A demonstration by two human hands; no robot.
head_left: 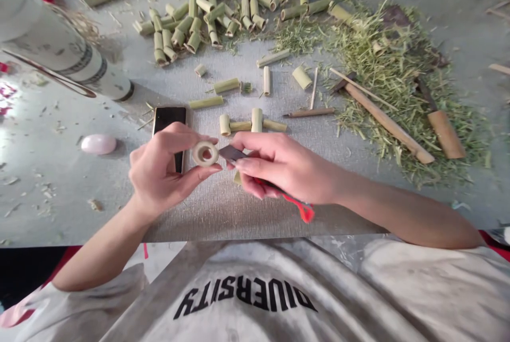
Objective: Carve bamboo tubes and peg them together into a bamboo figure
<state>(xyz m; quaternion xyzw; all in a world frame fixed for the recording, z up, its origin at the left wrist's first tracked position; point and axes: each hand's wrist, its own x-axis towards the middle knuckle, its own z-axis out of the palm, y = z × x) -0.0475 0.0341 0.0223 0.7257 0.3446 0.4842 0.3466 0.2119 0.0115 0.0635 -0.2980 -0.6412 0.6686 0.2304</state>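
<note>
Between the thumb and fingers of my left hand [161, 167] is a short bamboo tube [205, 153], its hollow end facing me. My right hand [274, 164] grips a carving knife [233, 154] with a flat dark blade; a red cord [305, 212] trails from its handle below my palm. The blade's tip is at the right rim of the tube, touching or very close. Just beyond my hands lie joined bamboo pieces [241, 126]. A phone [170, 116] is partly hidden behind my left hand.
Cut bamboo pieces [211, 13] are heaped at the back. On the right, a hammer [388, 119] and a wooden-handled tool [444, 132] rest on green shavings [370, 66]. A thin pointed tool [311, 112] lies mid-table. Left stand a tall pale cylinder [83, 55] and a pink oval object [99, 144].
</note>
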